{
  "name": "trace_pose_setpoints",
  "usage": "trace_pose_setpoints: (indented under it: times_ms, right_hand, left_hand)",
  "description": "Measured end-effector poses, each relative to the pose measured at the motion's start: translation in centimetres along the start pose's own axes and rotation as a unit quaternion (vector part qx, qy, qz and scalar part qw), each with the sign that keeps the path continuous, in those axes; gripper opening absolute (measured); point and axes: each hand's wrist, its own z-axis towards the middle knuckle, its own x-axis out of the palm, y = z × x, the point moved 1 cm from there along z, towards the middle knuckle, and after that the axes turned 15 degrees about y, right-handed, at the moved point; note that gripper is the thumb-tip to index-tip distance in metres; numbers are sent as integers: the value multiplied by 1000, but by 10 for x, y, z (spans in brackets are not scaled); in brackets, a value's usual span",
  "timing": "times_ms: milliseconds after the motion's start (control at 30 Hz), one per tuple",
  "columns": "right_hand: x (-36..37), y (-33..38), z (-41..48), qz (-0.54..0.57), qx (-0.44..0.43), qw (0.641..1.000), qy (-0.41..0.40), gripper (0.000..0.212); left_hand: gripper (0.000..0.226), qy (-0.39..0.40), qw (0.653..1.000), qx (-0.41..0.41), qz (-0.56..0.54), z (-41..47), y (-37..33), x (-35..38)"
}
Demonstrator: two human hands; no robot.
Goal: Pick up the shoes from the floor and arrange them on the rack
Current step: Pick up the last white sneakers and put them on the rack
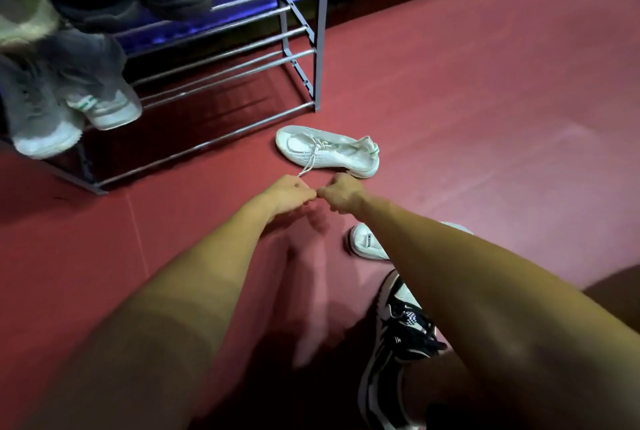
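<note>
Red floor (485, 118) bears a white shoe (327, 150) between rack (321, 48) and black-white sneaker (398, 343).

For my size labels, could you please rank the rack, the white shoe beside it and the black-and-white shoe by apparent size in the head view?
1. rack, largest, though cut off by the frame.
2. black-and-white shoe, but it is nearest the camera, so this is unsure.
3. white shoe.

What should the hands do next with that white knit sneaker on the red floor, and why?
Probably reach slightly forward and grip the white knit sneaker: it lies on the floor beside the grey metal rack, just beyond the left hand and right hand, neither holding a shoe.
</note>
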Motion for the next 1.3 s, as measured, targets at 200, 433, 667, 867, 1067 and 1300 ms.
trace_pose_setpoints:
  times_ms: [200, 433, 667, 867, 1067, 1300]
  right_hand:
    - [-9, -24, 0, -154, 34, 987, 37, 24]
    - [-29, -77, -5, -190, 76, 978, 50, 45]
    - [-41, -116, -7, -282, 108, 953, 24, 45]
    - [-48, -139, -10, -285, 117, 951, 7, 39]
    - [-48, -119, -11, -281, 105, 954, 14, 43]
    - [-35, -66, -14, -296, 43, 954, 9, 34]
  left_hand:
    - [5, 26, 997, -11, 75, 23, 3, 27]
    - [4, 66, 993, -15, 98, 50, 8, 58]
    - [22, 77, 991, -42, 106, 79, 13, 87]
    - [26, 77, 991, -52, 92, 91, 20, 107]
    - [23, 61, 991, -49, 110, 82, 28, 98]
    - [18, 3, 996, -29, 86, 45, 36, 59]
